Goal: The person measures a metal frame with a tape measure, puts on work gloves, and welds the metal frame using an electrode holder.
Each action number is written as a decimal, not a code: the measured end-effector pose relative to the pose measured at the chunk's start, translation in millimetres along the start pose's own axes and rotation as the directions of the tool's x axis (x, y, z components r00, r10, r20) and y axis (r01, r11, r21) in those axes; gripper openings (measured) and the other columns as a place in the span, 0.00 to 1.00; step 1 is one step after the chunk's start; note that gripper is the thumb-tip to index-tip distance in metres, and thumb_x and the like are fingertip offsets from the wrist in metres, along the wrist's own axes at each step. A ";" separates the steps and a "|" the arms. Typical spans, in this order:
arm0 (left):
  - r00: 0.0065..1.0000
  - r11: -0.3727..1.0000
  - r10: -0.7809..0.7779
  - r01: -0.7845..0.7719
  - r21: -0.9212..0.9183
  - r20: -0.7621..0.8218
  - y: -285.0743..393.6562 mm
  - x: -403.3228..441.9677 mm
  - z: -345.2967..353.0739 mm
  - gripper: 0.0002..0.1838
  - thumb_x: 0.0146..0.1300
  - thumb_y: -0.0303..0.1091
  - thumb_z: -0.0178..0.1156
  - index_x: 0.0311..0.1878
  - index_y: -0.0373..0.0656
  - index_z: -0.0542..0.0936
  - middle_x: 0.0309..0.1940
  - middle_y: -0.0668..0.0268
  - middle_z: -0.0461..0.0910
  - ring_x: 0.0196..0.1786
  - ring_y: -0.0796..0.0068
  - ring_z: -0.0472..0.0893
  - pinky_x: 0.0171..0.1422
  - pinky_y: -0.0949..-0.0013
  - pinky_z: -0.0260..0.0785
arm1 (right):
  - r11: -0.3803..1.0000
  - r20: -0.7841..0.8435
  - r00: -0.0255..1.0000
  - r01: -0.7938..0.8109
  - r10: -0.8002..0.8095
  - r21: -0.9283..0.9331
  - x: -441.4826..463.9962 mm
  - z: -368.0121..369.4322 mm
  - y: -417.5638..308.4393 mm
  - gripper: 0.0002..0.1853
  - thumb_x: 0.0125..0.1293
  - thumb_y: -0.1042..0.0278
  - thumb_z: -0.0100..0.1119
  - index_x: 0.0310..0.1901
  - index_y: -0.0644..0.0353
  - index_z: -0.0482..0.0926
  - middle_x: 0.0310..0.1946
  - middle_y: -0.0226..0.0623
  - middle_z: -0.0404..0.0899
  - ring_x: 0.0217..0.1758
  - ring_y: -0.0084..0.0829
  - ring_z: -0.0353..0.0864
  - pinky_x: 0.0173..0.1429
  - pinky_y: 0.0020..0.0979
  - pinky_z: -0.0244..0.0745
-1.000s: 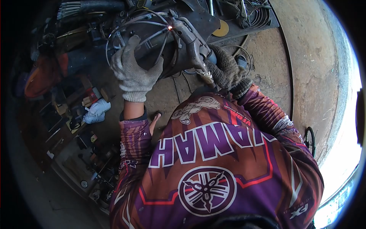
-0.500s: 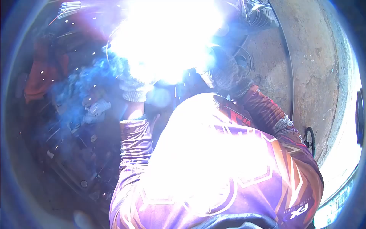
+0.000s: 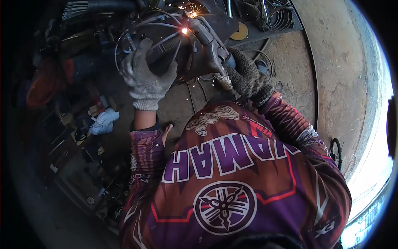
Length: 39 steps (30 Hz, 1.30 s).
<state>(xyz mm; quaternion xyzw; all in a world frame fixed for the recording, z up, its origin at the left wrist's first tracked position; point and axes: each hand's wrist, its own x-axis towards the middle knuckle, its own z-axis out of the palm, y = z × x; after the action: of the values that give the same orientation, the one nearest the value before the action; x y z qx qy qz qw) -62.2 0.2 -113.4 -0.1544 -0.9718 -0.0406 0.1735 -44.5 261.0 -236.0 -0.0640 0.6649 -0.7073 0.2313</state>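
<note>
My left hand (image 3: 148,76), in a pale knit glove, is at the near left side of a round wire frame (image 3: 162,18) made of curved metal rods. Its fingers close around the frame's edge, with the thumb apart on the right. My right hand (image 3: 248,76), in a darker knit glove, grips what looks like a grey welding torch (image 3: 202,32), partly hidden by the glove. The torch's front end is close to a small glowing spot on the rods. Orange sparks (image 3: 192,14) fly just beyond it.
A dark bench (image 3: 277,34) holds a tan disc (image 3: 239,31) and a pile of bent metal rods (image 3: 275,14). A cable (image 3: 265,52) loops on the concrete floor (image 3: 340,54). A crumpled pale cloth (image 3: 104,121) lies among clutter at left. An orange object (image 3: 49,85) is beyond it.
The blinding white-blue glare has gone, leaving a small glowing spot and sparks. The blue smoke is no longer visible. Both hands are in nearly the same places.
</note>
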 end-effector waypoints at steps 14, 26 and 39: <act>0.999 0.997 0.044 -0.043 0.060 -0.014 -0.5 0.0 -1.6 0.40 0.45 0.52 0.75 0.62 0.44 0.77 0.57 0.63 0.80 0.57 0.55 0.75 0.66 0.49 0.65 | 1.000 0.045 0.999 0.002 -0.001 -0.010 1.7 -1.4 -8.3 0.31 0.72 0.62 0.64 0.70 0.65 0.66 0.64 0.46 0.76 0.68 0.35 0.74 0.72 0.39 0.69; 0.996 0.997 0.071 -0.069 0.046 -0.049 2.4 2.8 -7.8 0.40 0.42 0.45 0.78 0.60 0.42 0.76 0.49 0.57 0.80 0.48 0.53 0.81 0.55 0.52 0.75 | 0.996 0.061 0.998 0.031 -0.026 -0.086 -0.6 -2.1 -21.8 0.33 0.70 0.58 0.64 0.69 0.66 0.66 0.62 0.49 0.75 0.66 0.36 0.74 0.70 0.37 0.69; 0.998 0.999 0.034 -0.034 0.006 -0.050 7.3 8.5 -8.5 0.37 0.41 0.40 0.76 0.60 0.44 0.79 0.52 0.59 0.82 0.51 0.53 0.80 0.59 0.53 0.74 | 1.000 -0.021 0.999 0.024 -0.024 -0.008 2.3 -1.1 -2.8 0.31 0.72 0.57 0.63 0.70 0.64 0.66 0.63 0.46 0.76 0.67 0.36 0.75 0.71 0.39 0.69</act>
<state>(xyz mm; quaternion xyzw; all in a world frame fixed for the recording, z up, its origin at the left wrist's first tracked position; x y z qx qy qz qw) -64.7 8.4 -102.3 -0.1696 -0.9645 -0.0391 0.1986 -47.7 261.1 -233.8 -0.0656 0.6694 -0.7079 0.2156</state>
